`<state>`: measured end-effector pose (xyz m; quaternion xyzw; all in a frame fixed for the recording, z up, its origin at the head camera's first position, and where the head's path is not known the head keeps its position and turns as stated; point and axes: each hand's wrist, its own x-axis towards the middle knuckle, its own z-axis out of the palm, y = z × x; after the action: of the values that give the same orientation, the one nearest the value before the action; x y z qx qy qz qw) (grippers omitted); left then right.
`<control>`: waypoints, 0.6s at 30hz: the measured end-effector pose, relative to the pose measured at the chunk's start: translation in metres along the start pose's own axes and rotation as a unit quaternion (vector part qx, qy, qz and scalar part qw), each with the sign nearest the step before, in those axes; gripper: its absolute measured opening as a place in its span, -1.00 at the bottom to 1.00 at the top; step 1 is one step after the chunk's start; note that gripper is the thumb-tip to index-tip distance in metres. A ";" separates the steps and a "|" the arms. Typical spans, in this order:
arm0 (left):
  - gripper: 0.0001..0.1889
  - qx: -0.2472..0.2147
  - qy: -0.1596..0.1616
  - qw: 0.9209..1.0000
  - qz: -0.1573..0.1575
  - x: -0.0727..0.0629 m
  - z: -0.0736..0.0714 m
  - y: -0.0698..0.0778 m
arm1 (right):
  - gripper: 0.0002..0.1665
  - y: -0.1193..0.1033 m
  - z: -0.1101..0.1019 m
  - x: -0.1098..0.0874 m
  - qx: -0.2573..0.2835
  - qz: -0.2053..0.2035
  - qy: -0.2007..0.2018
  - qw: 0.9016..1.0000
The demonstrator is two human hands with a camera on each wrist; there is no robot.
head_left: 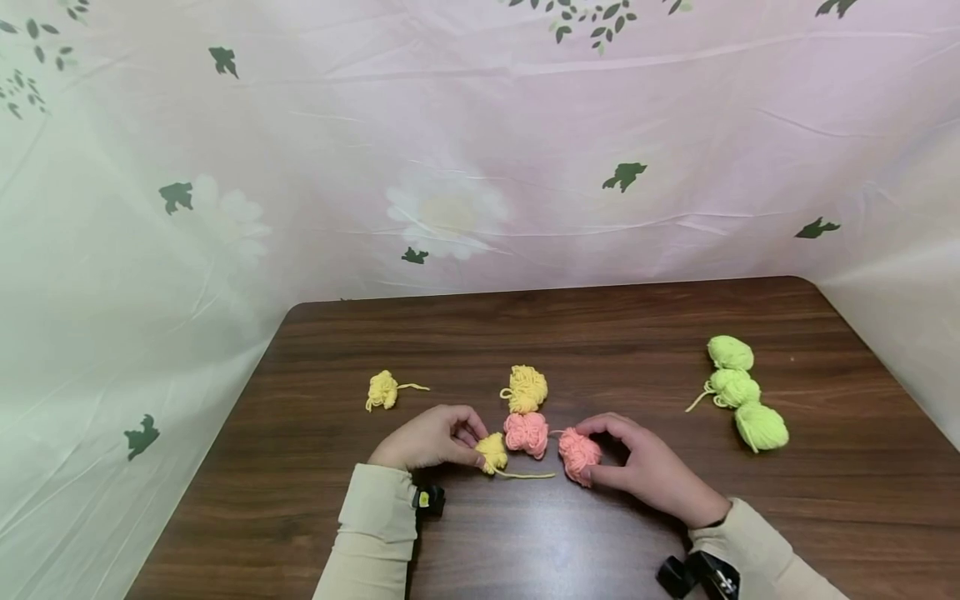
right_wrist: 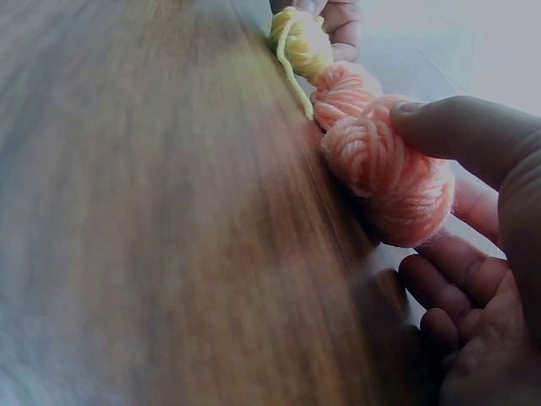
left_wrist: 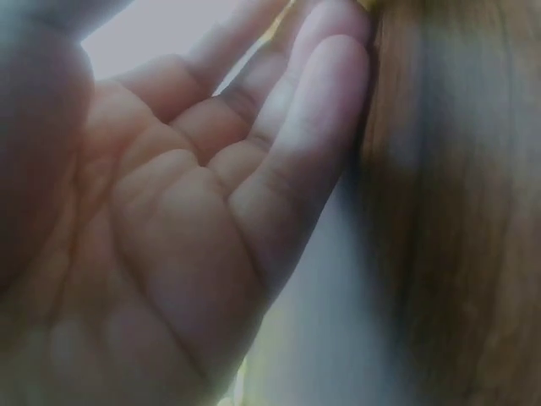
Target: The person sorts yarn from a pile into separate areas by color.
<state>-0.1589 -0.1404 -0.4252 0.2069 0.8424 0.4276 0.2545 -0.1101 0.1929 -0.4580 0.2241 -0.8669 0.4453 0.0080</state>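
Hands occupy the middle of the table (head_left: pixel 600 542): the left hand (head_left: pixel 438 437) pinches a yellow ball (head_left: pixel 492 452), and the right hand (head_left: pixel 637 467) holds a pink ball (head_left: pixel 579 456) between thumb and fingers. Between them sits the centre pink ball (head_left: pixel 527 435), with the far yellow ball (head_left: pixel 527 389) against its far side. Whether the left hand's ball touches it, I cannot tell; the right hand's ball stands just beside it.

Farther out lie the stray yellow ball (head_left: pixel 383 390) and, at right, 3 green balls (head_left: pixel 732 388) in a row.

The yellow tail (head_left: pixel 528 476) is the likeliest nuisance (it runs loose almost to the right hand's ball): a sideways slide could trap or tangle it. Pushing the held balls inward too hard might squash the centre pink ball or break its contact with the far yellow ball. Soft, loose wraps could also snag on fingers at release.
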 end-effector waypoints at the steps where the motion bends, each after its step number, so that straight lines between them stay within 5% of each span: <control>1: -0.75 -0.004 0.001 1.000 -0.001 0.000 0.000 0.000 | -0.49 0.000 0.000 0.000 0.000 -0.001 0.000 1.000; 18: -0.92 0.011 0.014 1.000 0.018 0.000 0.001 -0.002 | -0.52 -0.002 0.001 0.000 0.009 -0.020 0.003 1.000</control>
<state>-0.1586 -0.1412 -0.4272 0.2186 0.8469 0.4256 0.2323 -0.1095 0.1909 -0.4570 0.2401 -0.8582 0.4533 0.0178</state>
